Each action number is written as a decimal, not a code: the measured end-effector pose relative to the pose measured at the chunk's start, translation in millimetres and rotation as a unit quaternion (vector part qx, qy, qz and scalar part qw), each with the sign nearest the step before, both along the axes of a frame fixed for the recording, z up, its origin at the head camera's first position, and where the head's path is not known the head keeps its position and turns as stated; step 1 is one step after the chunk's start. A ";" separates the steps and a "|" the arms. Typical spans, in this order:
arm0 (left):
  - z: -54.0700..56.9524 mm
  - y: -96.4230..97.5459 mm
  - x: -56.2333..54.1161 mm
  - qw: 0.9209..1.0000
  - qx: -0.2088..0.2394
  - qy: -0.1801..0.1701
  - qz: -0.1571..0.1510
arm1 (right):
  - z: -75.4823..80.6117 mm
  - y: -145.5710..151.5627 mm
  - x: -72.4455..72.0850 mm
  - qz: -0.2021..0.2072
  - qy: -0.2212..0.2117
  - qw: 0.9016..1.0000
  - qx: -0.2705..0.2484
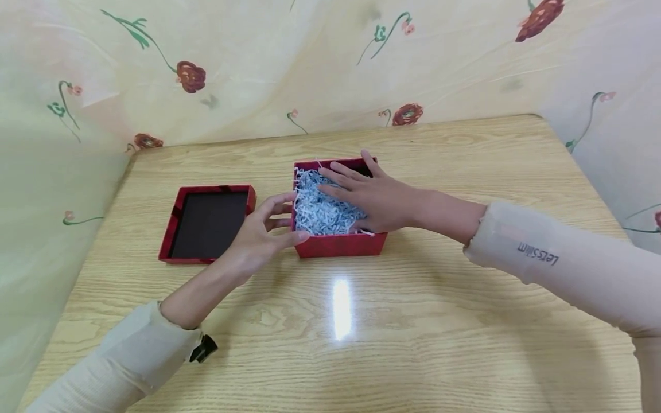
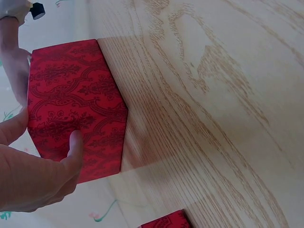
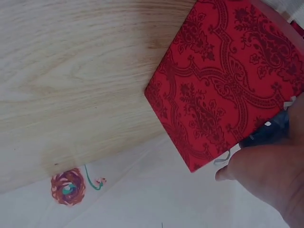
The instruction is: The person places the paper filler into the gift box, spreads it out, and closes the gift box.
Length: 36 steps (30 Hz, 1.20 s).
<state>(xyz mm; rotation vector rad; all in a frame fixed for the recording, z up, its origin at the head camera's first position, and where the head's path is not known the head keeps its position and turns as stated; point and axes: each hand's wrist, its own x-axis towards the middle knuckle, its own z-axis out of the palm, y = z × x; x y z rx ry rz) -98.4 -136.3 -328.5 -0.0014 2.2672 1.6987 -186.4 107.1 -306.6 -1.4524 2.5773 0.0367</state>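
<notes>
A red box [image 1: 338, 246] with a dark damask pattern stands upright on the table, filled with pale blue shredded paper [image 1: 322, 209]. My right hand [image 1: 379, 198] lies spread over the paper, fingers pointing left, and presses on it. Beside the box's left wall, my left hand [image 1: 260, 229] rests its loosely bent fingers against the outside, its thumb at the front left corner. The left wrist view shows these fingers along the patterned wall [image 2: 78, 102]. In the right wrist view, the base of my right hand [image 3: 266, 178] sits at the box's rim.
To the left, a red lid [image 1: 165, 249] with a dark inside lies upturned on the wooden table [image 1: 392, 332], close to my left forearm. A floral cloth [image 1: 248, 74] hangs behind the table and along its sides.
</notes>
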 end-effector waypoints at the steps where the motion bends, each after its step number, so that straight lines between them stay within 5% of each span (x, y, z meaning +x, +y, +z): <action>1: 0.1 -0.1 -0.4 1.000 0.000 0.001 0.000 | -0.7 -1.7 -0.8 0.002 0.004 1.000 0.005; 10: 1.7 0.9 -2.6 1.000 0.002 0.001 -0.001 | 1.7 -12.2 -5.2 0.006 0.024 0.999 0.029; 20: 4.5 -0.5 -3.3 1.000 0.002 0.001 -0.006 | 23.7 -14.5 -11.2 -0.033 -0.029 0.999 -0.013; 26: 4.5 -1.1 -3.6 1.000 -0.001 -0.003 -0.005 | 10.5 -28.5 -12.3 -0.026 -0.107 0.994 -0.017; 36: 3.0 -0.9 -3.1 1.000 -0.006 -0.004 0.007 | -9.6 -44.7 -15.6 -0.063 -0.179 0.979 0.070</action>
